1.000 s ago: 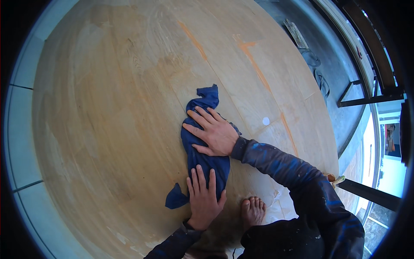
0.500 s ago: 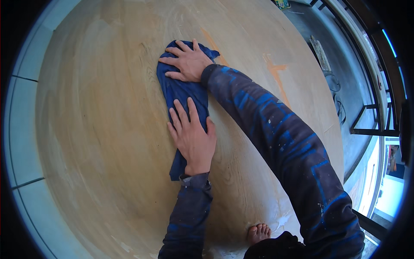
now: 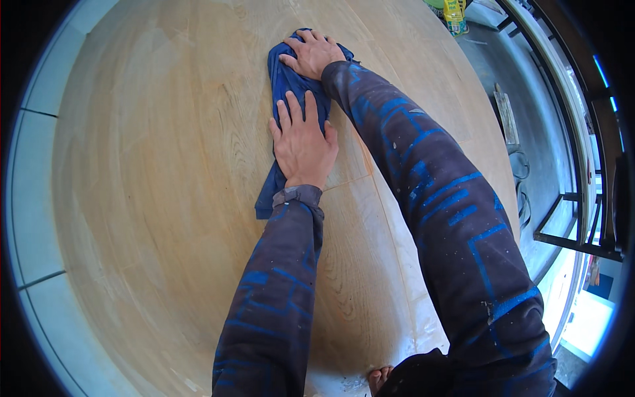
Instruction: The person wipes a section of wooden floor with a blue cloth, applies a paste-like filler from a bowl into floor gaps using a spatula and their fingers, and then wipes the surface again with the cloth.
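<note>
A dark blue cloth (image 3: pixel 284 92) lies stretched lengthwise over a pale wood-grained surface (image 3: pixel 152 198). My right hand (image 3: pixel 311 53) rests on the cloth's far end, fingers spread and pressing down. Nearer me, my left hand (image 3: pixel 304 142) lies flat on the same cloth with its fingers stretched out; the cloth's near corner sticks out beside that wrist. Both forearms, in dark blue-patterned sleeves, reach in from the lower edge. Some of the cloth is hidden under the hands.
Pale tiles (image 3: pixel 33 192) border the left side. Bare toes (image 3: pixel 378 378) show low down. At the right are a grey floor (image 3: pixel 542 132), a plank (image 3: pixel 505 112), straps (image 3: pixel 521 172), a dark metal frame (image 3: pixel 562 245) and a yellow bag (image 3: pixel 455 16) at the top.
Both hands have slid away from me, toward the top of the picture, taking the cloth with them. The arms are more stretched out, and less of the foot shows.
</note>
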Available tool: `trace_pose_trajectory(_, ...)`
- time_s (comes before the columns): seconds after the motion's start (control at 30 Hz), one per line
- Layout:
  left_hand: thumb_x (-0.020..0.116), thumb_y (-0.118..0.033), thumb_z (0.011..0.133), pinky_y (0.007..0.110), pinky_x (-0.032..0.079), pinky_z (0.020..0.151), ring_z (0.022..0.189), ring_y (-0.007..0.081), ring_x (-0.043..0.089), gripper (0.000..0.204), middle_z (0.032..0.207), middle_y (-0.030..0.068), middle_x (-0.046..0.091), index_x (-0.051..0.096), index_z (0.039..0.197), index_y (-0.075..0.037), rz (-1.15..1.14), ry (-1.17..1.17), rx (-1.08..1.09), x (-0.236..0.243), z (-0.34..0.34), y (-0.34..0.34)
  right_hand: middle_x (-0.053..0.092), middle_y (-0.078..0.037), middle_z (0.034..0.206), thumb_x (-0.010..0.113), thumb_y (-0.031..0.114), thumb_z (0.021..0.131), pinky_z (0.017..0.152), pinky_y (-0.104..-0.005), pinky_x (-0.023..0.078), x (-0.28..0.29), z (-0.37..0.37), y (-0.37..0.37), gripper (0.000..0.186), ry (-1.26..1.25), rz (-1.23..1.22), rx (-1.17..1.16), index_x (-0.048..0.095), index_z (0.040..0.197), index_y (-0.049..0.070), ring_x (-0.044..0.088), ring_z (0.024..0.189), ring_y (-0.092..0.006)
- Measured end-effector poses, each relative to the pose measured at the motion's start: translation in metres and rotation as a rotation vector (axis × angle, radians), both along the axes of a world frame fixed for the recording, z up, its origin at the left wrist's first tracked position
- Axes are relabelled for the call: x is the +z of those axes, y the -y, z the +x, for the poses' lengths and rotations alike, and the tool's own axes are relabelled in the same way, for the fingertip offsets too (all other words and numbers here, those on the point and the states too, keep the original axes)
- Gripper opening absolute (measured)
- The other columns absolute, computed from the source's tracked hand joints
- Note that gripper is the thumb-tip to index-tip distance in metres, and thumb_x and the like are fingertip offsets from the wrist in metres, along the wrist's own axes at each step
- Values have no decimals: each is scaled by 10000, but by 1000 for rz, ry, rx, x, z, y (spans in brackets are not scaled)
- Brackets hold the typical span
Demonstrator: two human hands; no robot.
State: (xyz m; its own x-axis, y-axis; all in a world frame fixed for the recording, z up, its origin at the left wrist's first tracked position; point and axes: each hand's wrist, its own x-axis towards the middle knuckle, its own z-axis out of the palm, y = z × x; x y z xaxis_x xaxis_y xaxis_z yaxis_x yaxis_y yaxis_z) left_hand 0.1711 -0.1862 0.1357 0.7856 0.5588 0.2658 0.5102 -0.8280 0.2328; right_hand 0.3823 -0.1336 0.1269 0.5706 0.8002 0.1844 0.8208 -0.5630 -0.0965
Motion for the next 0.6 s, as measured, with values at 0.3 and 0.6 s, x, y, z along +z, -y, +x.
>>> trace_pose_trajectory(0.3,630,-186,895,512,334,1250,1526,355,432,649,1621,220,483,545,1531,-89,-117,39,-203,9,-52,53,613,-167,1478,578,369,1024,1132,-482,482,9,-40,121,475,-46,148,208,667,1397,89,563,1378,-360)
trace_pose_trajectory(0.6,656,-182,874,512,305,1261,1517,358,434,683,1610,212,487,534,1537,-74,-265,-53,-352,32,-161,183,539,-154,1560,605,330,997,1130,-504,454,45,-156,272,514,-163,11,158,621,1465,117,497,1447,-376)
